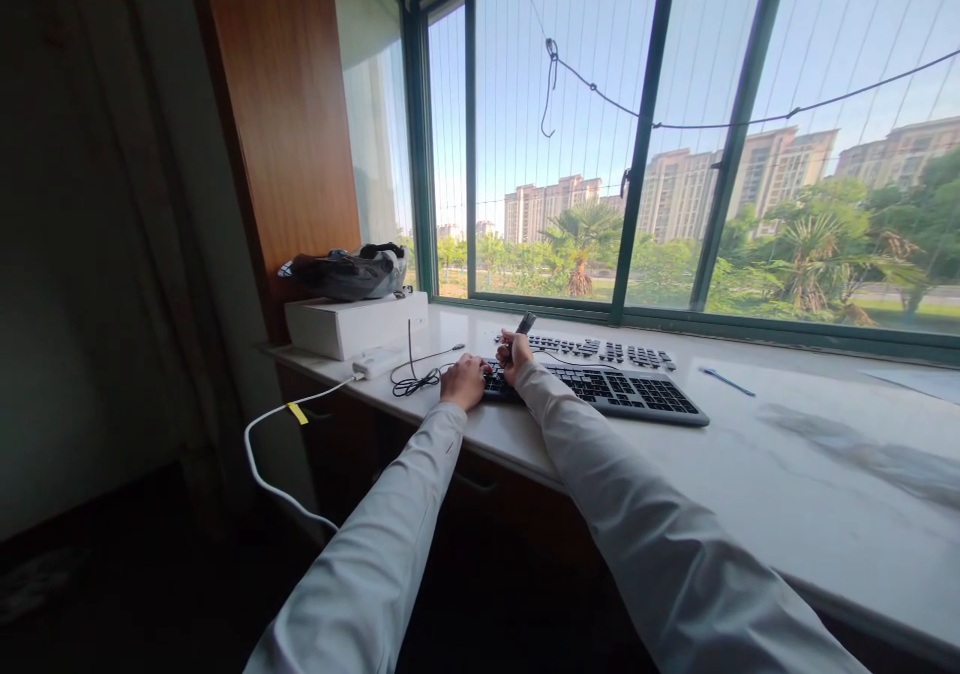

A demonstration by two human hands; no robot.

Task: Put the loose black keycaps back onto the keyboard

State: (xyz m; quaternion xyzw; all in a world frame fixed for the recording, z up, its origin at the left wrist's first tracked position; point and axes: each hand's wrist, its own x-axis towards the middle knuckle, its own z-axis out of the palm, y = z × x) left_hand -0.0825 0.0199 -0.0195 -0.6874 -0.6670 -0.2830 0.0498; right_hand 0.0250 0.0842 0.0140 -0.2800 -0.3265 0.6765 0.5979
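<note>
**Keyboard on the window ledge, both hands at its left end**

Along the big window point(600, 134) runs a pale stone counter point(787, 474), and it's the biggest surface around. Its front edge cuts diagonally across the view from left to lower right, with dark floor space below. To the right of the keyboard the counter is mostly bare apart from a blue pen point(726, 382) and a sheet of paper point(919, 382) near the far right edge, so plenty of room that way.

On the left end sits a white box point(352, 322) with a dark bag-like bundle point(349, 272) on top, tight against the wooden panel point(285, 114). A white cable point(270, 454) droops off the counter edge there, and a tangle of thin black cable point(416, 382) lies just beside the person's hands.

The black keyboard point(622, 391) lies angled on the counter, its near edge close to the counter's front edge. Loose keycaps are laid out in rows point(600, 350) just behind it.

The left hand point(463, 381) rests closed on the keyboard's left end. The right hand point(514, 354) is right next to it, gripping a small dark tool point(523, 325) upright over the keys.
</note>
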